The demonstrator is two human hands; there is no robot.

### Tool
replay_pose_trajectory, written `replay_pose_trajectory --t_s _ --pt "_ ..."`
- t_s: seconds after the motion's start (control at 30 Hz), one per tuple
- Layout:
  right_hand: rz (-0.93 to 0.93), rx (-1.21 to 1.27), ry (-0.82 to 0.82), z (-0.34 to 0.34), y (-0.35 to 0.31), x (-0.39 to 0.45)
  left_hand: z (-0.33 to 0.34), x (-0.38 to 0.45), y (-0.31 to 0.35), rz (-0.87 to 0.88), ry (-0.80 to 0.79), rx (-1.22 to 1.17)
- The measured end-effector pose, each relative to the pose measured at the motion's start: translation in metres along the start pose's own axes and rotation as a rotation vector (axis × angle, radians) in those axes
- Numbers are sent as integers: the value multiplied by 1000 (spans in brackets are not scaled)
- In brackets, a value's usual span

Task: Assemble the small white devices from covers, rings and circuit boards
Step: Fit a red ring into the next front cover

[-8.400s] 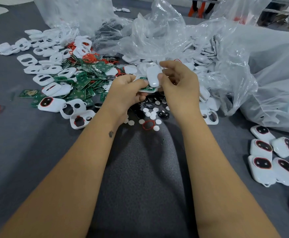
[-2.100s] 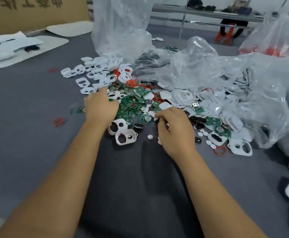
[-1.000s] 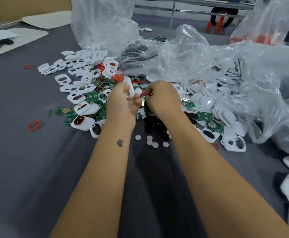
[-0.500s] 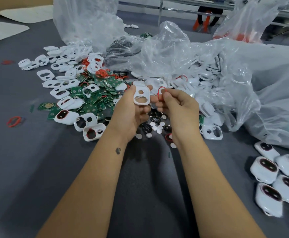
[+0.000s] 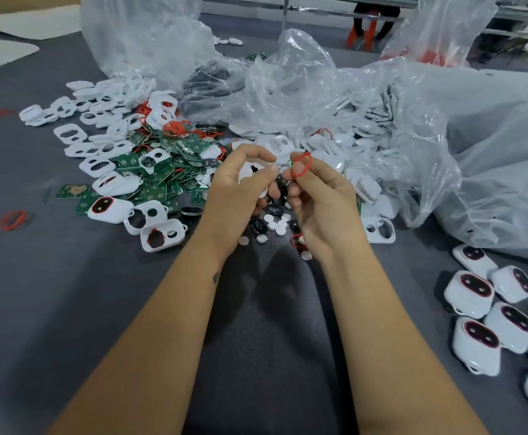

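— Over the middle of the grey table (image 5: 36,309), what has each hand got?
— The left hand (image 5: 240,196) curls its fingers round a white cover (image 5: 251,175); the palm hides most of it, so I cannot make out which way it faces. The right hand (image 5: 322,208) pinches a red ring (image 5: 301,164) between thumb and forefinger, held upright just beside the cover, apart from it as far as I can see.
— And around them?
— At ten o'clock, loose covers and green circuit boards (image 5: 159,171) lie heaped together, with more red rings on top. Small white discs (image 5: 275,224) and dark oval pieces sit under the hands, partly hidden. From twelve to three o'clock, clear plastic bags (image 5: 444,136) blur whatever white parts lie inside. At four o'clock, finished devices (image 5: 469,293) cluster, the outermost cut off by the frame edge.
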State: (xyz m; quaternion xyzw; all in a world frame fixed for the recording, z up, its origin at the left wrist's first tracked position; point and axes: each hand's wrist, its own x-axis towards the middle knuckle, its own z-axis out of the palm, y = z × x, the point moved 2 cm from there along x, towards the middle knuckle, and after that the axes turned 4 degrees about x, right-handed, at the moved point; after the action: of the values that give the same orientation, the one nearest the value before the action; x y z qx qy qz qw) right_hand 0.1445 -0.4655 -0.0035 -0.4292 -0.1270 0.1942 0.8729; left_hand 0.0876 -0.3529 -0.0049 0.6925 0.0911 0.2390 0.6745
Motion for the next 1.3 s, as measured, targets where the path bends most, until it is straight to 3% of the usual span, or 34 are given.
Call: replay_pose_trajectory --t_s 0.1,0.23,0.37,0.7,0.97,1.17,1.3 --pt "-26 -29 41 0 1 0 0 -1 1 30 -12 12" --pt "-186 -334 165 0 -2 -3 2 -2 3 62 -77 10" --pt "-287 -441 170 5 -4 -7 3 -3 3 -2 -107 17" --pt "-308 -459 117 11 -6 -10 2 -3 2 58 -103 -1" --pt "-255 -623 -98 11 -3 -10 -3 1 2 -109 -64 -106" --pt "-213 -591 -182 8 -3 -9 -12 3 -1 -153 -80 -137" --pt "-265 -694 -190 7 -3 -9 -13 3 -2 -149 -72 -108"
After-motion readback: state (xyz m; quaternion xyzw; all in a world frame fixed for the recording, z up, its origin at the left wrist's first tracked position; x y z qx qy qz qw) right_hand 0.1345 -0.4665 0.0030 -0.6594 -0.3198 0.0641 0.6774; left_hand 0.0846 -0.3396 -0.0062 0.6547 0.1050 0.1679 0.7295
